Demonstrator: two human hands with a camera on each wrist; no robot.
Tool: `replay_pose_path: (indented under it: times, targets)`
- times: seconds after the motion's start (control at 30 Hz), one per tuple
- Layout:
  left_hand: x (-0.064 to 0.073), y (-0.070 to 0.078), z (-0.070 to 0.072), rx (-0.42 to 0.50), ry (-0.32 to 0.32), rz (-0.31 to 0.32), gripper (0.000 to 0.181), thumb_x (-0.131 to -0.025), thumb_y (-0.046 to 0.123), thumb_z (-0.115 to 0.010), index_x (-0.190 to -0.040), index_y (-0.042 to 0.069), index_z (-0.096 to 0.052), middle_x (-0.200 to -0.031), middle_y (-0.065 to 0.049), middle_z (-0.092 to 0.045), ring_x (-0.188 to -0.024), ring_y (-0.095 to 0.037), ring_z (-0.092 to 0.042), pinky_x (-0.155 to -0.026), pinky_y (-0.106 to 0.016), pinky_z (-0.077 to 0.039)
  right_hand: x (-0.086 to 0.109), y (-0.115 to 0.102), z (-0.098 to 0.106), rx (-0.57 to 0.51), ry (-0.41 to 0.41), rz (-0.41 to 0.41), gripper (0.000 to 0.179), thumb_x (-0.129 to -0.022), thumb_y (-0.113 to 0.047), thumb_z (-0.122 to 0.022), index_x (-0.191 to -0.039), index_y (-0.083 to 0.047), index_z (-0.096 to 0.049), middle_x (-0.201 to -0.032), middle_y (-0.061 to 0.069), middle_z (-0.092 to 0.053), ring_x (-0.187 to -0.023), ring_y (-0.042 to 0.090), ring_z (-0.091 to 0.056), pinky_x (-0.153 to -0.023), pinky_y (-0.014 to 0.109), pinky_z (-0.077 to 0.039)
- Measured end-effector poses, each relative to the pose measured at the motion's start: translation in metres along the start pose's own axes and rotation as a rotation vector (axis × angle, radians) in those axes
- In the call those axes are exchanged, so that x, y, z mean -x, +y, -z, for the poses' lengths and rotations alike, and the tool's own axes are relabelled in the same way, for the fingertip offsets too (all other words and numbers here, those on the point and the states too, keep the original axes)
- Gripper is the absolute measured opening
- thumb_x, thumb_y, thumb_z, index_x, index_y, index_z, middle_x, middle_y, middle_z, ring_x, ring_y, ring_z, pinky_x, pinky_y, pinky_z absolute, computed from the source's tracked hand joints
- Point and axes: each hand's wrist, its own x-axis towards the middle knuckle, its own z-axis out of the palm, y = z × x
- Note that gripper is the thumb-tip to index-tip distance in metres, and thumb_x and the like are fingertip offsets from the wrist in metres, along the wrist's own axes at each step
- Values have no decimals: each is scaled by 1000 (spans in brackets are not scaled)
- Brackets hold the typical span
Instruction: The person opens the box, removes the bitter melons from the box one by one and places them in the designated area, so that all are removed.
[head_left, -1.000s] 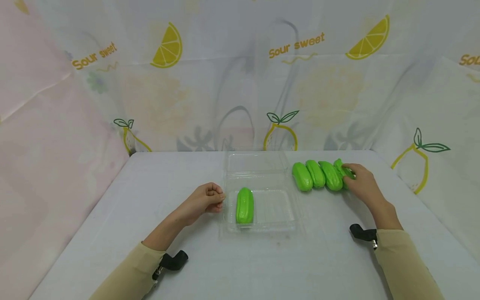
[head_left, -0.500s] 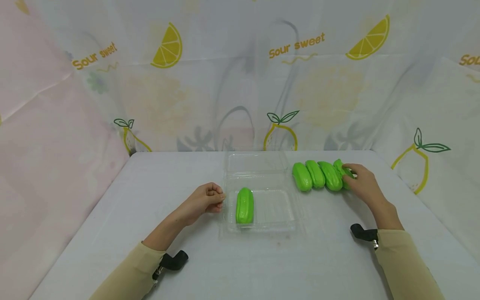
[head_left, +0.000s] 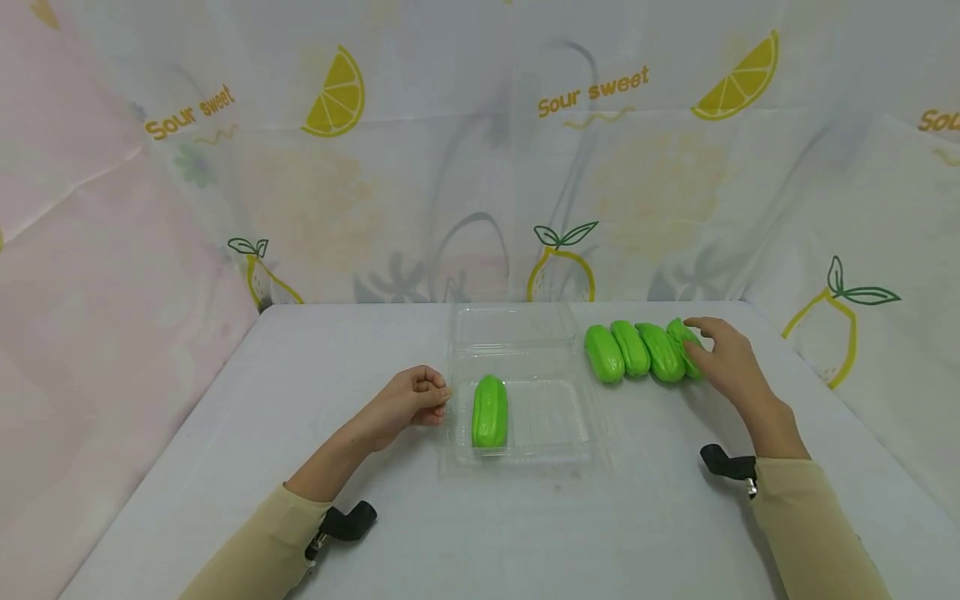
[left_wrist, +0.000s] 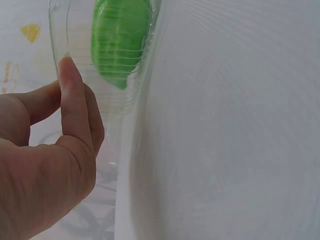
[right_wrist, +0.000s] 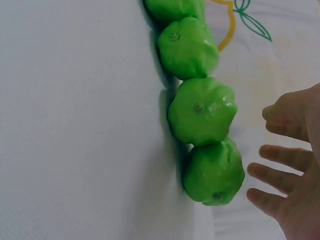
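A clear plastic clamshell box (head_left: pixel 547 417) lies with its lid (head_left: pixel 515 325) folded back. One plump, ridged green vegetable (head_left: pixel 490 412), somewhat like a short cucumber, rests at the left inside it. My left hand (head_left: pixel 405 404) pinches the box's left rim between thumb and fingers; the left wrist view shows this hand (left_wrist: pixel 60 145) close up. Several similar vegetables stand side by side to the right of the box. Beside the rightmost one (head_left: pixel 684 346) is my right hand (head_left: pixel 723 358). In the right wrist view its spread fingers (right_wrist: pixel 277 177) are apart from that vegetable (right_wrist: pixel 214 172).
The white tabletop (head_left: pixel 487 533) carries the box and the vegetable row (head_left: pixel 603 354). Behind rises a cloth backdrop (head_left: pixel 465 167) with lemon prints, and more cloth hangs at both sides. Black wrist mounts (head_left: pixel 348 522) stick out from the sleeves.
My right hand has loosened its fingers from the rightmost vegetable and drawn slightly up and right, uncovering more of it. My left hand and the box have stayed still.
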Motion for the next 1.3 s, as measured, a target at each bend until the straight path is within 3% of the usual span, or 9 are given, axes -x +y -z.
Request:
replay_pose_path:
  times: [0.37, 0.77, 1.0, 1.3]
  targets:
    - [0, 1, 0, 2, -4, 1, 17, -99, 11, -58, -107, 0, -47, -82, -1, -57, -73, -7, -58, -67, -19, -57, 1, -23, 3, -39, -44, 31, 45, -99, -20, -56, -138, 1, -50, -144, 28, -47, -125, 49, -47, -99, 67, -40]
    - [1, 3, 0, -5, -4, -3, 17, -99, 10, -58, -107, 0, -46, -82, -1, -57, -72, -7, -58, -67, -19, -56, -1, -49, -2, -71, -23, 157, 42, -97, -15, -59, -135, 1, -54, -138, 26, -54, -120, 46, -51, -100, 64, -40]
    - [0, 2, 1, -10, -5, -8, 18, -99, 11, -58, -107, 0, -46, -82, -1, -56, -73, -7, -58, -68, -19, -57, -2, -65, -7, -70, -88, 162, 43, -97, -19, -61, -136, -2, -54, -140, 22, -53, -124, 43, -51, -105, 62, -38]
    - [1, 2, 0, -15, -1, 0, 16, -99, 11, -57, -107, 1, -46, -81, -1, -57, -72, -8, -58, -67, -20, -57, 2, -87, -18, -80, -125, 247, 44, -95, -17, -65, -136, -2, -56, -139, 19, -56, -134, 38, -48, -110, 58, -38]
